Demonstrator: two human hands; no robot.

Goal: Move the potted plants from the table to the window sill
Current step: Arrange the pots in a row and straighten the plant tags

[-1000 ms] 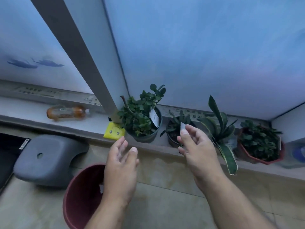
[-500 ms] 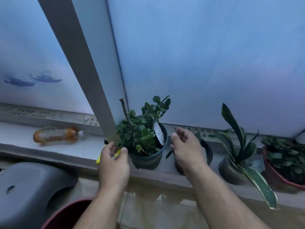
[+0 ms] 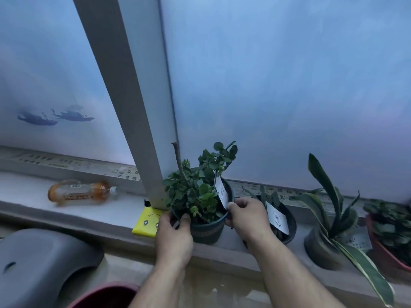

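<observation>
Fingers (image 3: pixel 185 218) of the left hand (image 3: pixel 173 235) curled over the near-left rim of the dark pot (image 3: pixel 208 230), thumb hooked at the edge; fingers (image 3: pixel 239 204) of the right hand (image 3: pixel 248 218) wrapped round the right rim, thumb tip touching the white tag (image 3: pixel 222 192) stuck among the leaves. Both hands closed on the same pot, one either side. Pot upright on the window sill (image 3: pixel 124 210), just in front of the grey window post (image 3: pixel 133 107), filled with a bushy small-leaved plant (image 3: pixel 195 187) and one bare twig poking up. Touching the pot's left side, a yellow card (image 3: pixel 146 223) with a drawn face, lying flat at the sill's edge. Just right of the right hand, a second dark pot (image 3: pixel 287 223) with its own white label (image 3: pixel 277 217), partly hidden behind the wrist. Further right, a grey pot with long striped leaves (image 3: pixel 329 218), then a reddish pot (image 3: pixel 387 247) cut off by the frame edge. Well to the left on the sill, an amber bottle (image 3: pixel 82 193) lying on its side. Below the sill, a grey stool (image 3: pixel 42 261) and the rim of a dark red bucket (image 3: pixel 104 294).
</observation>
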